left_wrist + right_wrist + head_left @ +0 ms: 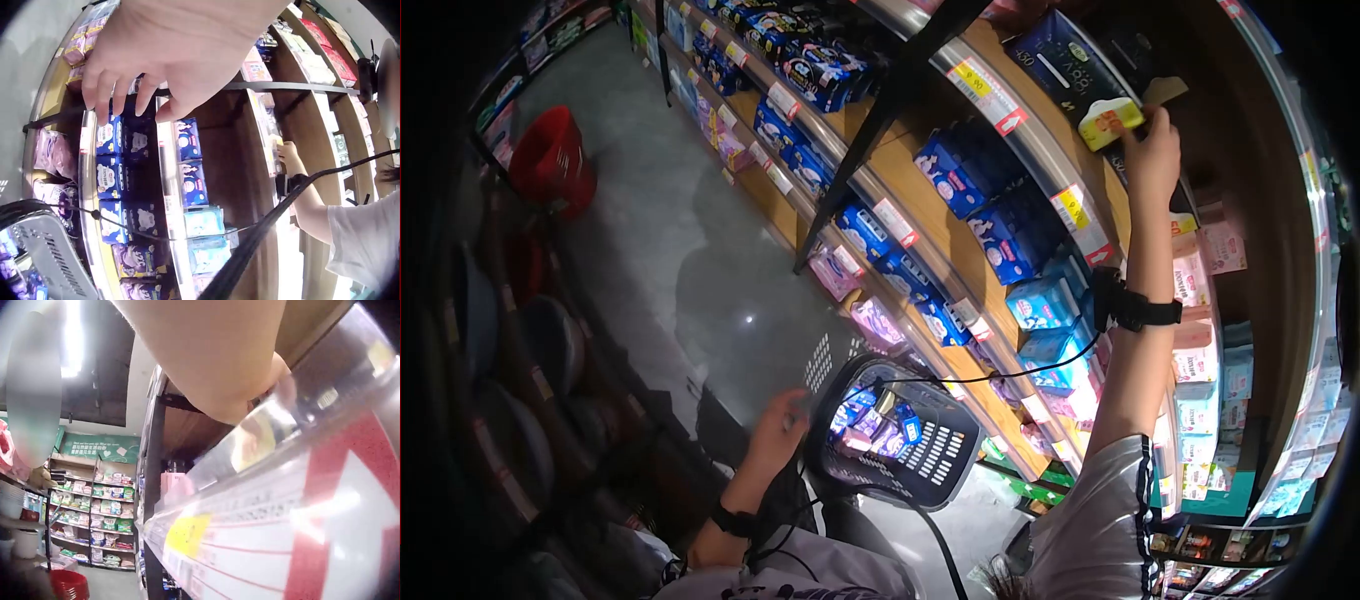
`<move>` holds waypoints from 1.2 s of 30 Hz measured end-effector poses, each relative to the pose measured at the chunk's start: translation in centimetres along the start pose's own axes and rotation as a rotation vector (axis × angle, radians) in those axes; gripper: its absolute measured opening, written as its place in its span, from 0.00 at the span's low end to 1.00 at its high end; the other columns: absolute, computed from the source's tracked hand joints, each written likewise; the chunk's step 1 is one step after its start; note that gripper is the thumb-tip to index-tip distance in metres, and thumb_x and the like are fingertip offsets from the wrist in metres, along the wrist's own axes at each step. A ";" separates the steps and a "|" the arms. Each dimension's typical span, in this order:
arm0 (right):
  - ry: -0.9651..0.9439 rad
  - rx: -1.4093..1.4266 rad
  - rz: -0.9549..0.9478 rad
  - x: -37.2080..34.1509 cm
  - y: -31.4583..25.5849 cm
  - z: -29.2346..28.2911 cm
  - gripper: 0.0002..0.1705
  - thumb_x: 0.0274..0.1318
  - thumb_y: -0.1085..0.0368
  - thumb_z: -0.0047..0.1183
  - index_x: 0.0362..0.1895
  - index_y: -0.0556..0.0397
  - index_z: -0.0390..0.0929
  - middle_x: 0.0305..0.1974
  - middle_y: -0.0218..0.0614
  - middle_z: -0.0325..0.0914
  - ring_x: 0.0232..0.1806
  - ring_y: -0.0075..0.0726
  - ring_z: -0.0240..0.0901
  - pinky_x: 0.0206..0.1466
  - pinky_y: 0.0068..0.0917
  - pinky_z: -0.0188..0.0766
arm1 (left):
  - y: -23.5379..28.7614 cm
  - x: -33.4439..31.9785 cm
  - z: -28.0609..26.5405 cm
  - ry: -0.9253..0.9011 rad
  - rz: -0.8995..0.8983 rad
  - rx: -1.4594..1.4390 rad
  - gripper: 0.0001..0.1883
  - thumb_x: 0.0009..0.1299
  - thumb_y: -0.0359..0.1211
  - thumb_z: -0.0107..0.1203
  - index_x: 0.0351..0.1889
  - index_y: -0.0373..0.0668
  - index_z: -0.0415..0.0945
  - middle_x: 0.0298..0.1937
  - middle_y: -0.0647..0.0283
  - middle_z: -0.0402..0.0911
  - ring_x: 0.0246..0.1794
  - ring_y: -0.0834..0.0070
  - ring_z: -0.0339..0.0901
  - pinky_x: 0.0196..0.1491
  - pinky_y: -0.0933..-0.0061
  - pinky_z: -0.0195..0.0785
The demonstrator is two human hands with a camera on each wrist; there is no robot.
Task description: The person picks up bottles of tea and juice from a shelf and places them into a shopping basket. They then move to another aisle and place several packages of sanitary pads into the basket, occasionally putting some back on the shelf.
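My right hand [1152, 155] reaches in over an upper shelf, its fingers and thumb pinching the edge of a small yellow packet [1108, 124] with orange print. Black packs [1068, 62] stand behind and beside the packet. In the right wrist view, the packet [255, 442] appears through the shelf's clear front rail, with the forearm covering much of the hand. My left hand [778, 432] hangs loosely curled beside a dark shopping basket [975, 470], holding nothing. Its relaxed fingers also show in the left wrist view [169, 56]. Several blue and purple packs [870, 425] lie inside the basket.
Tiered shelves hold blue packs [995, 240], light-blue packs [1050, 310] and pink packs [1195, 350], with price labels [985, 92] along their fronts. A black cable [1040, 372] runs between the wrists. Red baskets [552, 160] stand across the grey floor [650, 190].
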State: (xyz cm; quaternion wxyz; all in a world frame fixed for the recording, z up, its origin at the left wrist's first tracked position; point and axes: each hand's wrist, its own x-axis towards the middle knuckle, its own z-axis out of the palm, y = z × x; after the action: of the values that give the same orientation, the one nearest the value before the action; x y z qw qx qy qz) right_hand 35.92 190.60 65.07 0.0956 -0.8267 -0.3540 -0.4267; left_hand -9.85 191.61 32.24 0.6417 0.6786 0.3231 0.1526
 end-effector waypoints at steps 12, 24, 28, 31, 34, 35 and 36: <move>-0.088 0.726 -0.300 -23.6 -5.3 -6.7 0.09 0.46 0.74 0.52 0.36 0.58 0.75 0.40 0.42 0.75 0.43 0.43 0.70 0.49 0.31 0.64 | -8.3 1.4 3.3 -0.135 -0.195 0.210 0.18 0.61 0.31 0.52 0.49 0.38 0.68 0.47 0.54 0.69 0.45 0.62 0.71 0.46 0.69 0.65; -1.193 0.885 2.055 -79.3 -3.7 1.9 0.17 0.50 0.61 0.49 0.45 0.52 0.72 0.36 0.31 0.75 0.35 0.27 0.72 0.33 0.22 0.67 | -28.7 1.6 12.3 -0.496 -0.464 0.493 0.41 0.58 0.45 0.55 0.63 0.35 0.47 0.61 0.40 0.56 0.60 0.48 0.59 0.59 0.61 0.57; -1.288 0.773 1.921 -87.0 -6.4 6.4 0.17 0.50 0.59 0.49 0.42 0.53 0.75 0.30 0.30 0.76 0.31 0.23 0.73 0.26 0.20 0.65 | -31.9 1.0 14.9 -0.596 -0.645 0.448 0.44 0.63 0.43 0.52 0.65 0.30 0.34 0.65 0.40 0.48 0.66 0.53 0.50 0.64 0.66 0.48; -1.600 0.568 1.139 -94.1 -8.5 11.2 0.24 0.50 0.52 0.48 0.51 0.49 0.72 0.45 0.42 0.75 0.48 0.44 0.71 0.52 0.44 0.63 | -33.7 0.1 14.7 -0.640 -0.499 0.598 0.46 0.63 0.48 0.50 0.64 0.30 0.32 0.58 0.34 0.57 0.54 0.45 0.64 0.53 0.57 0.62; -1.669 0.015 0.401 -91.3 -12.3 13.9 0.31 0.50 0.53 0.50 0.59 0.45 0.61 0.55 0.40 0.65 0.56 0.45 0.63 0.59 0.59 0.50 | -31.6 2.0 14.0 -0.768 -0.552 0.580 0.47 0.63 0.50 0.50 0.64 0.28 0.32 0.54 0.34 0.63 0.49 0.44 0.68 0.48 0.56 0.66; -1.711 0.038 0.262 -91.3 -12.4 14.9 0.32 0.50 0.54 0.49 0.60 0.44 0.58 0.60 0.38 0.58 0.60 0.45 0.57 0.60 0.63 0.44 | -31.7 1.9 14.2 -0.772 -0.505 0.687 0.48 0.63 0.50 0.50 0.64 0.27 0.33 0.51 0.34 0.66 0.46 0.44 0.70 0.46 0.56 0.67; -1.746 0.065 0.116 -92.0 -12.2 15.8 0.33 0.51 0.54 0.48 0.61 0.43 0.55 0.64 0.36 0.52 0.64 0.44 0.51 0.61 0.67 0.37 | -31.9 1.7 14.3 -0.759 -0.501 0.683 0.47 0.63 0.50 0.50 0.64 0.27 0.33 0.51 0.34 0.66 0.46 0.44 0.71 0.46 0.56 0.67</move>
State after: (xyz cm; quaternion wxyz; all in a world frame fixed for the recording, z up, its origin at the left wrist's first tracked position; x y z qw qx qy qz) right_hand 2.43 160.46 -17.62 -0.1647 -0.8716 -0.2699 0.3746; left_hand -7.41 180.59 -0.92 0.4737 0.7575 0.2519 -0.3719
